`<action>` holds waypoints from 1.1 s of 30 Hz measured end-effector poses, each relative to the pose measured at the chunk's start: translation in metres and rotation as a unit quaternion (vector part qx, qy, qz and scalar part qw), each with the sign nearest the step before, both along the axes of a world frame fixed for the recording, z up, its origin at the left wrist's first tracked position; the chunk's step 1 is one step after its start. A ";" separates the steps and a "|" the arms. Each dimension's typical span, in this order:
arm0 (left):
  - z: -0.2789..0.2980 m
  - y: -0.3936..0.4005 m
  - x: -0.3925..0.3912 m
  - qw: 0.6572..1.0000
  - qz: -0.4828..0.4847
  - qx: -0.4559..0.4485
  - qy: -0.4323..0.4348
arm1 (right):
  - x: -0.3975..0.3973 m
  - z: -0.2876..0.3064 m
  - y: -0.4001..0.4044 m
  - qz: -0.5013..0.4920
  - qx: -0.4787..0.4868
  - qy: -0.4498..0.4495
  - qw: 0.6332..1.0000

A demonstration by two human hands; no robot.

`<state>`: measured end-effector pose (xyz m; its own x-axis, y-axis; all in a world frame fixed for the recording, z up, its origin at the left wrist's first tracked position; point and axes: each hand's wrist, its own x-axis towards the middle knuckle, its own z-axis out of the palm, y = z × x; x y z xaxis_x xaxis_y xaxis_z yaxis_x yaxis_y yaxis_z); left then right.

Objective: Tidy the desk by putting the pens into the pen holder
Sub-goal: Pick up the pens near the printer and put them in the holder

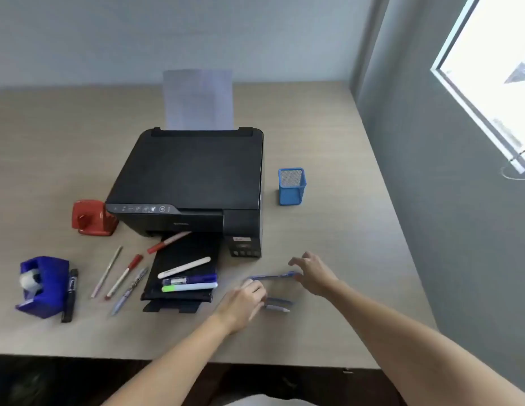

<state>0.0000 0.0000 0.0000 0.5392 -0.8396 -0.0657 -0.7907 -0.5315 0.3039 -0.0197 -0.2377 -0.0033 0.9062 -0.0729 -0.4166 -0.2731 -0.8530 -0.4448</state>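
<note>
Both hands (fingers loosely spread, left [246,300], right [311,273]) touch the ends of a blurred blue pen [271,277].

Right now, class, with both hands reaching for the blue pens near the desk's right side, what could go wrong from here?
The blue pens are motion-blurred, so either hand's grip may be loose and a pen could drop. The pen holder is small and light-looking; a careless drop-in might tip it. Pens on the printer tray could roll off when picked.
</note>
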 end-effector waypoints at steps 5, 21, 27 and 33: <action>-0.020 0.007 0.002 0.997 0.019 0.071 -0.011 | -0.009 -0.018 0.010 0.022 -0.054 -0.024 0.998; -0.039 0.001 0.024 0.995 -0.027 0.061 -0.074 | -0.046 -0.010 -0.045 -0.264 0.133 -0.117 0.948; -0.040 -0.012 0.028 0.989 -0.024 0.125 -0.071 | -0.041 0.005 -0.063 -0.400 0.223 -0.186 0.869; 0.031 -0.054 0.040 0.978 0.080 0.162 0.105 | 0.007 0.052 -0.097 -0.500 0.322 -0.320 0.738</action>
